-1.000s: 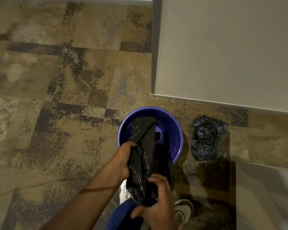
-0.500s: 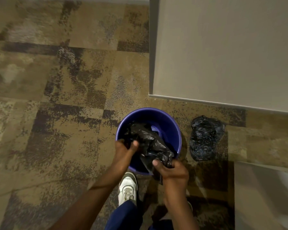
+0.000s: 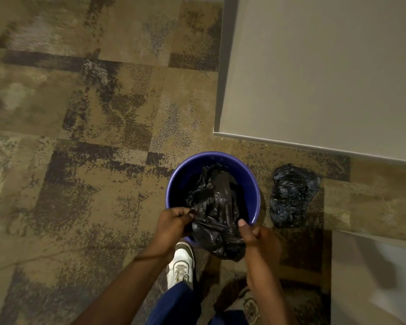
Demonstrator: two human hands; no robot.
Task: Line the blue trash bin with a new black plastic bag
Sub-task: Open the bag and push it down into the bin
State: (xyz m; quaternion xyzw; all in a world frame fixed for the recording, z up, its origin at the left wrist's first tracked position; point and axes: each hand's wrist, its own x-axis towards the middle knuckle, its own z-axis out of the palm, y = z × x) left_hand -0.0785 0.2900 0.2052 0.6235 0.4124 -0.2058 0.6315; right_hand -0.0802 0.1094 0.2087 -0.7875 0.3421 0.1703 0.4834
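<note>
The round blue trash bin point(image 3: 249, 179) stands on the carpet just in front of my feet. A crumpled black plastic bag point(image 3: 215, 200) hangs mostly inside it, with its lower end draped over the near rim. My left hand point(image 3: 174, 222) pinches the bag's edge at the near left of the rim. My right hand point(image 3: 256, 235) grips the same edge at the near right. Between the two hands the bag is bunched and its mouth is closed. The bin's floor is hidden by the bag.
A second, tied black bag point(image 3: 291, 195) lies on the carpet right of the bin. A pale wall corner point(image 3: 314, 78) rises behind it, and a pale surface point(image 3: 373, 277) sits at the near right. My white shoes point(image 3: 182, 266) stand below the bin. Patterned carpet point(image 3: 80, 160) spreads left.
The bag has dropped from a raised, hanging strip into the bin. Both hands moved down to the near rim and apart, holding the bag's edge between them.
</note>
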